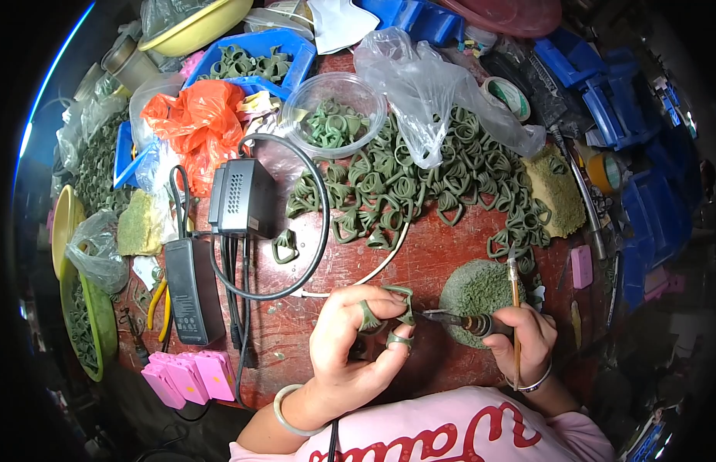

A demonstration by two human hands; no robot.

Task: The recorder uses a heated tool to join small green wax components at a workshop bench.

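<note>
My left hand [344, 333] is closed with a dark green wax ring [405, 300] pinched at its fingertips. Another green ring [368, 318] sits around a finger, and a green piece [399, 339] shows by the thumb. My right hand [529, 337] grips a black-handled wax pen [475, 324], its thin metal tip up against the ring. A slim wooden-handled brush [516, 289] stands nearly upright in the same hand, bristles pointing away from me. Under the pen and brush lies a round green crumbly pad [472, 291].
A heap of green rings [396, 181] spreads across the red table [419, 254]. At left stand a black box [242, 196] with looping cable, a power adapter [194, 292] and pink blocks [190, 377]. Farther back are a clear tub [375, 96], blue bin [308, 55] and plastic bags [419, 85].
</note>
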